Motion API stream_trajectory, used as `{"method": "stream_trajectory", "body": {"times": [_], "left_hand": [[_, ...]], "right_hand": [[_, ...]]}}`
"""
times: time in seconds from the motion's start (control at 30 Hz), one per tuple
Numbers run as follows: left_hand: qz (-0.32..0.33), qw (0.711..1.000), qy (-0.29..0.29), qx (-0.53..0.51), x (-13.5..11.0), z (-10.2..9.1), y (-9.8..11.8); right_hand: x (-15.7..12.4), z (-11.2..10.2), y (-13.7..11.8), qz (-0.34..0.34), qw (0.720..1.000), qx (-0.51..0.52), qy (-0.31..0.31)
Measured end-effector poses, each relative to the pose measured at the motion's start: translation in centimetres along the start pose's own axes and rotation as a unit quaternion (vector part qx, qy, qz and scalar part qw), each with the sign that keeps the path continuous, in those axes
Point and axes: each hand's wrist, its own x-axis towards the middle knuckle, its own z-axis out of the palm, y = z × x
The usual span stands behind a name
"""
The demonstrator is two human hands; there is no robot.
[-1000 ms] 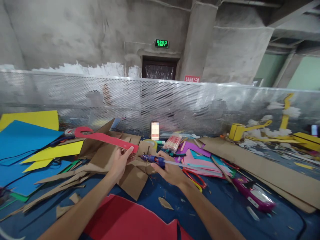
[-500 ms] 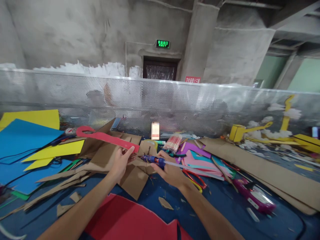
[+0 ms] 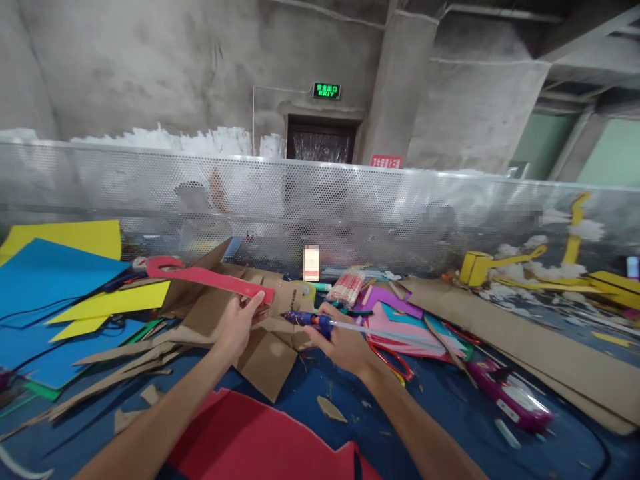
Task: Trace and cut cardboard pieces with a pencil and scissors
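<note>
My left hand (image 3: 240,321) pinches the near end of a long red strip (image 3: 215,278) whose far end curls into a hook. In my right hand (image 3: 343,340) is a blue hot glue gun (image 3: 305,320), its nozzle pointing left toward the strip's end with a small gap between them. A clear glue stick (image 3: 360,327) sticks out of the gun's back. Brown cardboard (image 3: 267,363) lies beneath both hands. Close to my forearms, a large red sheet (image 3: 255,437) rests on the blue table.
Blue sheets (image 3: 65,267) and yellow sheets (image 3: 117,301) lie at left. A bag of sticks (image 3: 347,288), red-handled scissors (image 3: 395,360) and a purple tool (image 3: 515,395) are at right, near long cardboard (image 3: 520,340). A perforated metal screen (image 3: 320,207) stands behind.
The red strip and my left hand have shifted slightly left, and the gap to the glue gun's nozzle has widened. My right hand keeps hold of the gun.
</note>
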Motion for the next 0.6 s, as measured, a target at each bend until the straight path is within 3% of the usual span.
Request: {"method": "stream_trajectory", "body": {"times": [0.4,0.6], "left_hand": [[0.003,0.995,-0.065,0.076,-1.0,0.5,-0.1],[-0.001,0.995,-0.054,0.087,-0.9,0.5,-0.2]], "right_hand": [[0.5,0.8,2.5,0.075,0.990,0.002,0.119],[0.5,0.5,2.7,0.051,0.990,0.035,0.131]]}}
